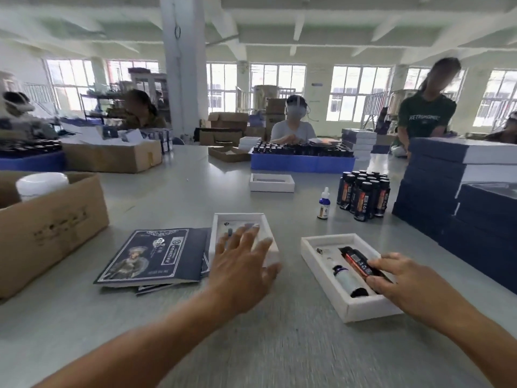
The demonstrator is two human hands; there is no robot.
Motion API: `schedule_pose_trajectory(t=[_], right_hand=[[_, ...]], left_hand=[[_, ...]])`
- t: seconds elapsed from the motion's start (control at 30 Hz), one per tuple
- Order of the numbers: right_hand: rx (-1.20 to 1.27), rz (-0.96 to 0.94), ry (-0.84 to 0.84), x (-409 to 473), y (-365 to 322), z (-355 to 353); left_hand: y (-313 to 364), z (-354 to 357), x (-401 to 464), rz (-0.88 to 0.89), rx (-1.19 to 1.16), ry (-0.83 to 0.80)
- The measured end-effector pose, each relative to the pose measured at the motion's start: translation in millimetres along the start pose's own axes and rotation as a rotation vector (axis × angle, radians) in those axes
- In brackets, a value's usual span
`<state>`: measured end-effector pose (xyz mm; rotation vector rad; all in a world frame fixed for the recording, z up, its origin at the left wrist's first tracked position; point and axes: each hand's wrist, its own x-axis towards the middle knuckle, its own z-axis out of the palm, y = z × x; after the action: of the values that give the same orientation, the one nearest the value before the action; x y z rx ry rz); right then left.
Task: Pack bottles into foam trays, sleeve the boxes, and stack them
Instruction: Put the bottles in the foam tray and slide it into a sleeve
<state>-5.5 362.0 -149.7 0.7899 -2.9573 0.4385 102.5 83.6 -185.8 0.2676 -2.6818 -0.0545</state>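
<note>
Two white foam trays sit on the grey bench in front of the person. The right tray (pixel 348 278) lies at about 4 o'clock from the middle of the bench, and it already has a dark bottle (pixel 361 263) with a red label lying in its slot, plus a smaller white-bodied bottle (pixel 345 280) right beside it at its 8 o'clock. The right hand (pixel 402 281) is over the near end of that tray, fingers (pixel 383 263) curled down onto the dark bottle, touching it from its 4 o'clock side. Can't really tell if it's a proper grip or just pressing.

The left tray (pixel 221 233) is at roughly 11 o'clock from the right one. The left hand (pixel 240 264) hovers over it with fingers spread apart and straight, holding nothing; motion blur makes it hard to say if they touch the tray.

Printed dark-blue sleeves (pixel 152 256) lie flat just at 9 o'clock of the left tray. A cluster of upright dark bottles (pixel 363 194) stands at 1 o'clock, a small dropper bottle (pixel 324 204) beside it, and stacked navy boxes (pixel 461 197) at 3 o'clock.
</note>
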Motion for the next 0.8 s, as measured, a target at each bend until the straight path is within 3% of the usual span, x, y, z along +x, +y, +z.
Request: schedule_pose_trajectory(t=[0.1,0.5,0.57,0.67,0.8], right_hand=[[0.039,0.022,0.005,-5,-3,-5],[0.127,-0.068,-0.044,-14,-6,-8],[0.143,-0.08,-0.031,-13,-5,-6],[0.136,-0.084,-0.023,-13,0,-6],[0.15,-0.093,-0.095,-12,12,-2]], left_hand=[[-16,10,10,-0.1,0.063,-0.105],[-8,48,117,-0.069,0.051,-0.182],[-10,47,115,-0.058,0.014,-0.151],[-22,33,100,-0.029,-0.093,0.023],[-78,3,75,-0.139,-0.108,0.12]])
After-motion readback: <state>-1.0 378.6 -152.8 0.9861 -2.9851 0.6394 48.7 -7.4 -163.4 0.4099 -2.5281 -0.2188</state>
